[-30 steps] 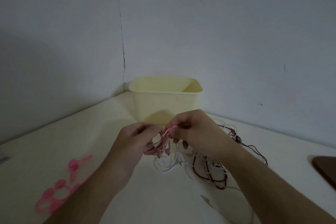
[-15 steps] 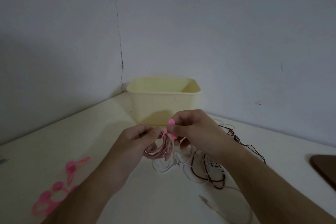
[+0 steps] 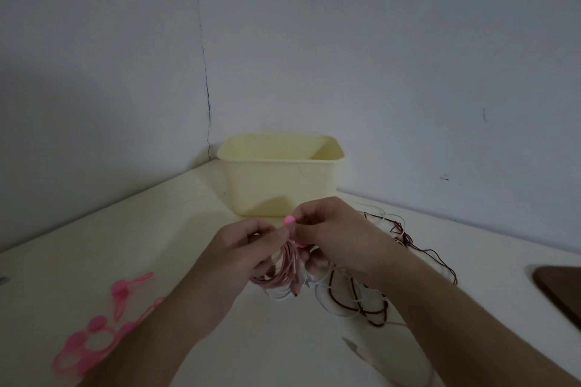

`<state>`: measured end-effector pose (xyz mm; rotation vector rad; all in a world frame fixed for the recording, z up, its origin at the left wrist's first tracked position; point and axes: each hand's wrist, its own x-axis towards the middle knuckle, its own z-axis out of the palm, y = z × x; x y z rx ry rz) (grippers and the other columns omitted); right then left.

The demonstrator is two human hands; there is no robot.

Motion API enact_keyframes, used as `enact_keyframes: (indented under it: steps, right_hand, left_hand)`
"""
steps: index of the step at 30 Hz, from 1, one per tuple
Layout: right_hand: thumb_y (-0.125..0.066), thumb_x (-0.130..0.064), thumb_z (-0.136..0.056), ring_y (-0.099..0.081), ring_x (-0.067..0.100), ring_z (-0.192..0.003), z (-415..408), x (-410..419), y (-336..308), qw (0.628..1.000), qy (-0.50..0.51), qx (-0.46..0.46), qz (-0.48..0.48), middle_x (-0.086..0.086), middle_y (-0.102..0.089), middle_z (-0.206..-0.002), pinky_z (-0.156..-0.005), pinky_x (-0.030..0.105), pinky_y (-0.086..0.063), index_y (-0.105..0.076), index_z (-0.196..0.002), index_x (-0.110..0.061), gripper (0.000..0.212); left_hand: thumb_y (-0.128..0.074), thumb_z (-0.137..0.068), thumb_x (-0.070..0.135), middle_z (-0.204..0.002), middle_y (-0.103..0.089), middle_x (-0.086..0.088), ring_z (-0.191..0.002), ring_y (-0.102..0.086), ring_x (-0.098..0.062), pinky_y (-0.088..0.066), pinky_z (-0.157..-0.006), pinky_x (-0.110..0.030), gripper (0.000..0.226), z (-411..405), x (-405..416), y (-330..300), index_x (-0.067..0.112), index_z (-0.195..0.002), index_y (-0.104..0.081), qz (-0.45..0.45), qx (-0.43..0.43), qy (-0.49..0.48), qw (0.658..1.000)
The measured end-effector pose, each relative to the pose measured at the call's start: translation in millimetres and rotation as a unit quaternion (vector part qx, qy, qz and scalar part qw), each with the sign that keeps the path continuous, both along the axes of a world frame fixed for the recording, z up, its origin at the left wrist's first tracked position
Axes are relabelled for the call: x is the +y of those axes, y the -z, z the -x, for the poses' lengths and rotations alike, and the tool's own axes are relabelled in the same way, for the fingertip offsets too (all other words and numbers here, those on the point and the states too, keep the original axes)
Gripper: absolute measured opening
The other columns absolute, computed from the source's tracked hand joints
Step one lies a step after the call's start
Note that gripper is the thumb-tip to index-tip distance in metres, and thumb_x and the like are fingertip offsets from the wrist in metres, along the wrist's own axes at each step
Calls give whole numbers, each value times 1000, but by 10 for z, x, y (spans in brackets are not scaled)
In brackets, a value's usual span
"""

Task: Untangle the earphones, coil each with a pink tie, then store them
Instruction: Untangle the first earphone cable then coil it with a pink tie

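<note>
My left hand (image 3: 248, 245) pinches the top of a coiled pale pink earphone cable (image 3: 284, 273), which hangs in loops above the table. My right hand (image 3: 333, 229) holds a bright pink tie (image 3: 289, 220) whose round head sticks up between my fingers at the top of the coil. Under and right of my right hand lies a tangle of white and dark red earphone cables (image 3: 361, 302). A pale yellow bin (image 3: 279, 179) stands open in the corner just behind my hands.
Several spare pink ties (image 3: 94, 330) lie on the white table at the lower left. A dark brown object (image 3: 559, 289) sits at the right edge. Walls close in behind the bin on both sides.
The tie's round head has come up above my right fingers and now stands at the top of the coil. Both hands stay in nearly the same place.
</note>
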<state>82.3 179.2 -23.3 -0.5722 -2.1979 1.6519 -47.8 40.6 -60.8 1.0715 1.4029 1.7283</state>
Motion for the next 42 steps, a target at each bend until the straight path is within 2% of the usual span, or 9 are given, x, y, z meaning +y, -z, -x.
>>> enact_keyframes:
  steps: [3,9,16,21,27,33,37,40,42]
  right_hand:
    - [-66,-8,-103,-54,15,-43,-23,12,-14,1000,-1,-15,-9,13,-56,-62,-45,22,-47,-69,-84,-1,21]
    - [-69,-20,-103,-63,20,-51,-64,13,-52,997,-32,-65,-23,11,-62,-66,-57,27,-57,-70,-62,-20,41]
    - [-59,-24,-109,-63,22,-58,-38,-59,-107,994,-35,-98,-37,9,-67,-70,-53,28,-54,-64,-84,-3,33]
    - [-63,-23,-106,-53,25,-56,-47,-21,-174,990,19,-116,-72,11,-61,-62,-48,27,-44,-66,-76,-6,35]
    - [-63,-5,-104,-62,25,-57,-55,-164,-277,995,23,-63,78,19,-64,-68,-42,19,-46,-69,-84,7,23]
    - [-72,-4,-95,-72,20,-61,40,-377,-183,995,39,-60,71,19,-81,-92,-43,20,-47,-76,-101,7,14]
    - [-82,-15,-85,-67,13,-52,86,-432,-92,993,89,-52,-50,14,-78,-72,-42,21,-43,-84,-80,-12,7]
    - [-84,-34,-80,-65,7,-52,135,-453,-9,960,158,-66,-220,-2,-74,-61,-48,24,-49,-80,-71,-23,15]
    - [-81,-39,-79,-69,7,-59,165,-466,27,946,190,-58,-257,-5,-72,-63,-54,27,-55,-76,-69,-25,17]
  left_hand:
    - [-80,-87,37,-56,-53,-1,-52,-45,-19,-39,-69,-35,40,-34,-8,-14,-1,-84,-68,16,27,1,1000]
    - [-79,-82,24,-60,-51,1,-52,-42,-11,-35,-52,-20,20,-23,17,-19,6,-77,-70,25,46,-86,995]
    - [-73,-73,30,-66,-61,-8,-61,-54,-20,-42,-63,-34,19,-45,2,-32,12,-72,-70,36,66,-137,988]
    - [-74,-91,11,-53,-53,5,-48,-42,-11,-34,-49,-19,20,-52,38,4,9,-73,-65,31,61,-150,986]
    - [-70,-94,8,-50,-46,6,-48,-38,-12,-35,-49,-19,24,-71,36,3,7,-74,-56,7,37,-155,987]
    - [-65,-97,6,-63,-52,-15,-53,-50,-19,-45,-50,-22,20,-32,18,-6,-1,-81,-54,-21,-41,-151,987]
    - [-70,-94,14,-76,-64,-19,-69,-56,-24,-43,-69,-36,20,-7,23,11,0,-84,-59,-29,-69,-137,988]
    - [-73,-93,21,-81,-65,-21,-72,-56,-25,-43,-67,-35,27,-39,27,13,-4,-91,-63,-32,-71,-123,989]
    - [-70,-95,21,-81,-65,-19,-74,-57,-25,-46,-68,-37,25,-59,32,12,-4,-95,-66,-31,-64,-120,990]
